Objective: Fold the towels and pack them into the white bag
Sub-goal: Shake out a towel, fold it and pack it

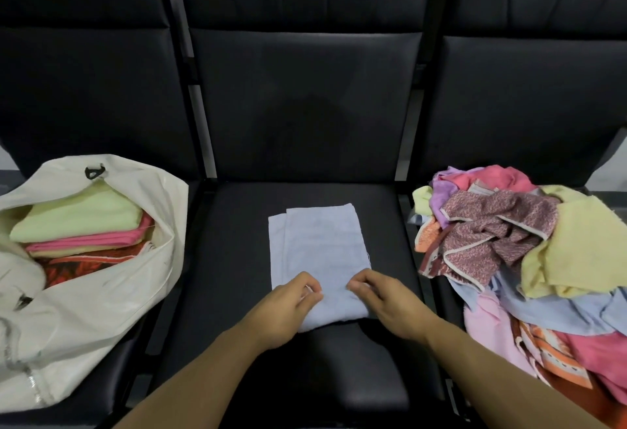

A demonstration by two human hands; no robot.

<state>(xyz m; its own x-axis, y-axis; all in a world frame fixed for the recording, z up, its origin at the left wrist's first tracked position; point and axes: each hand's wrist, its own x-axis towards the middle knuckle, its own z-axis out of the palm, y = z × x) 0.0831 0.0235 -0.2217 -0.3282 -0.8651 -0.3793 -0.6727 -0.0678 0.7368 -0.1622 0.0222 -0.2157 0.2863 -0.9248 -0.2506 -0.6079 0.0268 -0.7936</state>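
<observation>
The light here is dim and even, seemingly from overhead, and the black seats (305, 123) swallow most of it, showing only a faint sheen on the backrests. A soft shadow lies under the forearms on the seat cushion, and the colours of the towel pile (529, 259) and the white bag (101, 276) look a little washed out. The wide lens bends the seat edges outward toward the corners, and the whole picture is slightly soft.

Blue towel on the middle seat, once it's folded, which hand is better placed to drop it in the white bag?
Probably the left hand: it pinches the blue towel on the side facing the white bag, while the right hand would have to cross over.
</observation>
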